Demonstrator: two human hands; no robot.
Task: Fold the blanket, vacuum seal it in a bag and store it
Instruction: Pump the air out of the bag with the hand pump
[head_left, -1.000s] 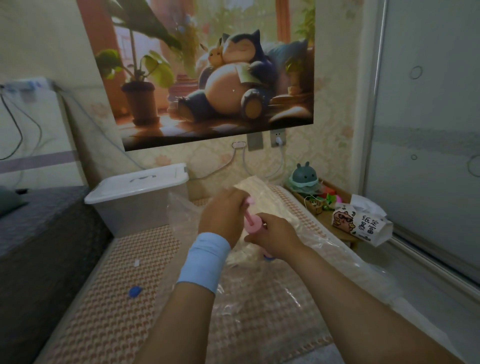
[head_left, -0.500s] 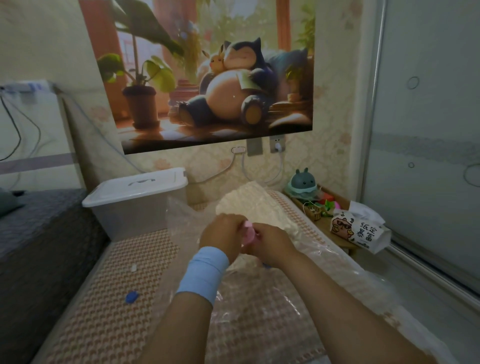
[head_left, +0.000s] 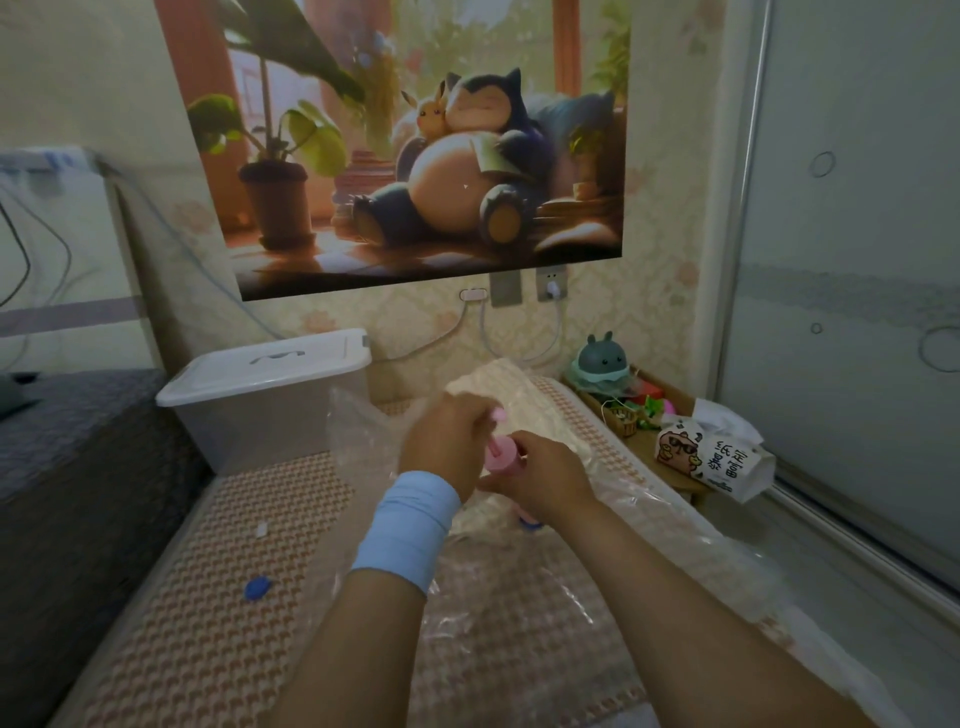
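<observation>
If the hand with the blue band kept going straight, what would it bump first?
Past the pink pump it grips, the left hand would probably meet the cream blanket inside the clear bag first, before the wall; depth is unclear.

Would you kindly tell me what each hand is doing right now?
Left hand: curled round the plunger handle of the pink hand pump.
Right hand: gripping the pump's barrel.

We work from one view: a wide-angle head-worn camera, facing forward and down, close to the left hand (head_left: 448, 439) and right hand (head_left: 545, 480), with the wall poster (head_left: 415, 156) beyond.
</observation>
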